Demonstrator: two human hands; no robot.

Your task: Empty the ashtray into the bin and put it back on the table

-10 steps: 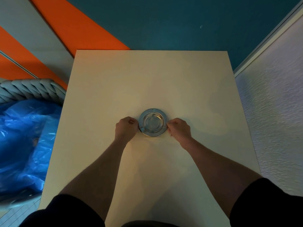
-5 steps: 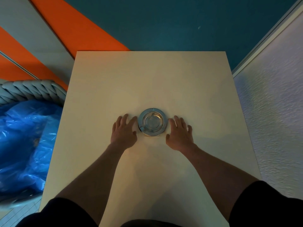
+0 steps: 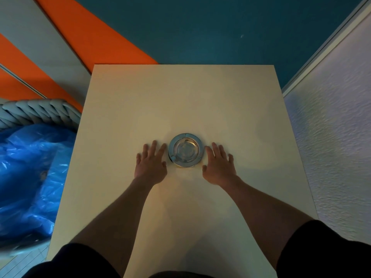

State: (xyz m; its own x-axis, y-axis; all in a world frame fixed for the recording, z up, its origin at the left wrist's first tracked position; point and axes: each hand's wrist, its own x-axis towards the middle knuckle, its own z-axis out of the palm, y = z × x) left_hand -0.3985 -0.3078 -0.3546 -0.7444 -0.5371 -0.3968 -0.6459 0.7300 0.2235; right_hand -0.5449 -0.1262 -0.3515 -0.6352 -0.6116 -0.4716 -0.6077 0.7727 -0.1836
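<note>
Head view, looking down. Cut off: bin [image 3: 38,115] at left edge, only part of its woven rim & blue liner [image 3: 30,177] in frame; its contents too dark for me to make out. My upper arms vanish under black sleeves [image 3: 325,247] at the bottom. Near edge of table [image 3: 180,97] hidden by my body. Ashtray [image 3: 186,150]: round, metal, upright on the tabletop, approx. centre, slightly toward me; bowl looks bare, though dim light & glare mean I can't rule out residue. Left hand [image 3: 151,162]: flat on the table, palm down, fingers spread, nothing held, index fingertip just beside the ashtray's left rim; contact w/ rim can't tell. Right hand [image 3: 218,164]: same pose, flat, spread, nothing held, just beside the right rim, a thin gap showing. Ashtray thus sits between both hands, level w/ the fingers. Bin stands on the floor left of the table, well apart from the ashtray.
</note>
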